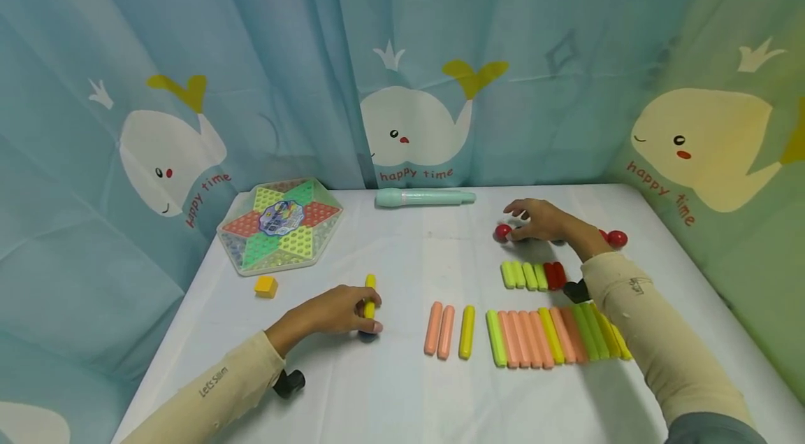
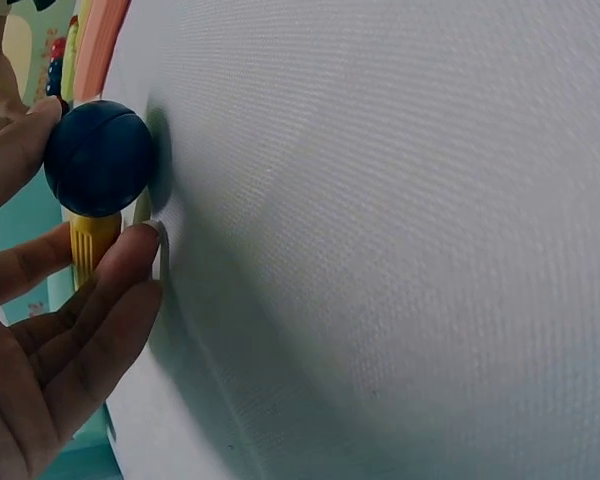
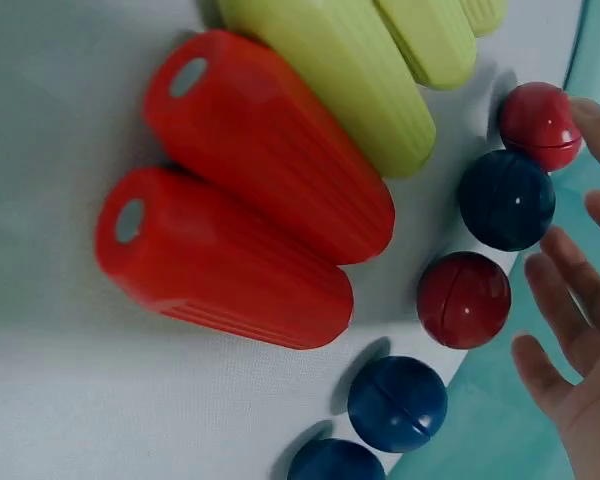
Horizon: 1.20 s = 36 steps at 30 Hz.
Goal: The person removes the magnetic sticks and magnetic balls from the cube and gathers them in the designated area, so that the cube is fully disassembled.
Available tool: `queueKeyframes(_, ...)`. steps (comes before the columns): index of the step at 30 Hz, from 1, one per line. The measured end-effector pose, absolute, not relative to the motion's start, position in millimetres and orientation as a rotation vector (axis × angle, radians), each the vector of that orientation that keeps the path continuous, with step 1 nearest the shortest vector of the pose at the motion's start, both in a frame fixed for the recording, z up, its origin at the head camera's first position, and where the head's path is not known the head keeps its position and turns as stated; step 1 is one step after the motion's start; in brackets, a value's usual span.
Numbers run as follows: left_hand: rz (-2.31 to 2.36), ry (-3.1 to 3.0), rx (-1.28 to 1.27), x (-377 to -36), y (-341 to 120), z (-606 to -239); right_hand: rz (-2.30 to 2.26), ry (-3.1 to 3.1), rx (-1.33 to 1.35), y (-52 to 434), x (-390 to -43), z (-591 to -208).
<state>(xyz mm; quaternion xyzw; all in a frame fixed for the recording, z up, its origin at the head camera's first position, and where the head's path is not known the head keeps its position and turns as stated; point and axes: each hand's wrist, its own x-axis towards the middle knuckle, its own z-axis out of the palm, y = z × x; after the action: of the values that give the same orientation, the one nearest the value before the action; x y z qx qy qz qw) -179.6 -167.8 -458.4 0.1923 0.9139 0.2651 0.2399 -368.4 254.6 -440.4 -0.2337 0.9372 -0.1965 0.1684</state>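
Note:
My left hand (image 1: pixel 363 311) pinches a yellow stick (image 1: pixel 370 296) that lies on the white table (image 1: pixel 402 395). A dark blue ball (image 2: pixel 100 157) sits on the stick's near end (image 2: pixel 92 245), between my thumb and fingers (image 2: pixel 115 290). My right hand (image 1: pixel 525 224) hovers with spread fingers (image 3: pixel 565 290) over a cluster of red balls (image 3: pixel 464 300) and dark blue balls (image 3: pixel 506 200). Its fingertips are by one red ball (image 1: pixel 502 232), and the right wrist view shows no ball gripped. Two short red sticks (image 3: pixel 250 240) and short green sticks (image 3: pixel 350 80) lie just before that hand.
A row of long pink, green and yellow sticks (image 1: pixel 553 335) lies at front right, with three more sticks (image 1: pixel 448 328) left of it. A star checkers board (image 1: pixel 279 224), a yellow cube (image 1: pixel 266 286) and a mint pen (image 1: pixel 424 198) lie farther back. Whale-print curtains surround the table.

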Motion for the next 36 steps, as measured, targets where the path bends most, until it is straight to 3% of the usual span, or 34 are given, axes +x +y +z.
queueKeyframes(9,0.666,2.489,0.535,-175,-162,-454,-0.732,2.720,-0.835,237,-335,-424)
queueKeyframes(21,0.709,2.542,0.561,-178,-157,-449,-0.653,2.340,-1.174,128,-261,-429)
queueKeyframes(36,0.669,2.588,0.697,-176,-162,-454,-0.376,2.361,-1.265,58,-240,-449)
